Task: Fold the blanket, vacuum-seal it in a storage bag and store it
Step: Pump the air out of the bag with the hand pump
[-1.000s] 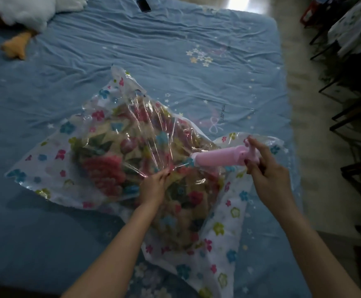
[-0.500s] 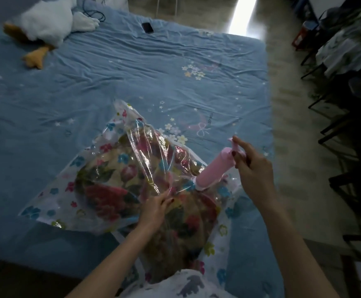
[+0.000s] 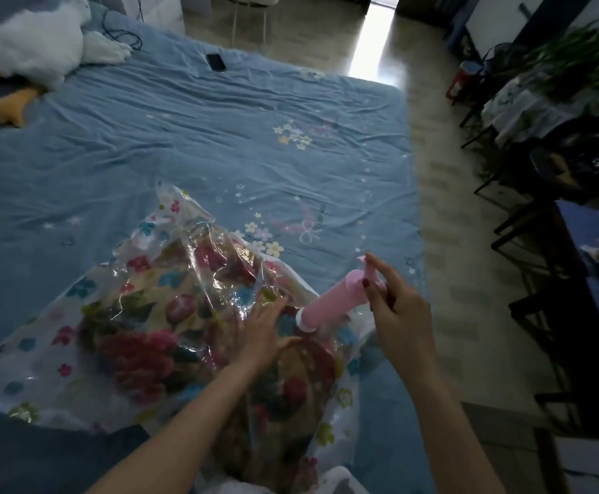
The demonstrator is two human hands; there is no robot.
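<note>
Fingers of the left hand point(image 3: 259, 335) spread flat on the storage bag point(image 3: 120, 308); right hand point(image 3: 396, 315) pinches the pink pump point(image 3: 330, 303) handle

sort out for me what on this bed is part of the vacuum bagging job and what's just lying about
In use:
- clear flower-printed plastic storage bag
- folded floral blanket inside it
- pink hand pump, base on the bag
- left hand, flat on the bag
- right hand, gripping the pump handle

Lying about:
- white plush goose with orange feet
- black phone
- black cable
</note>
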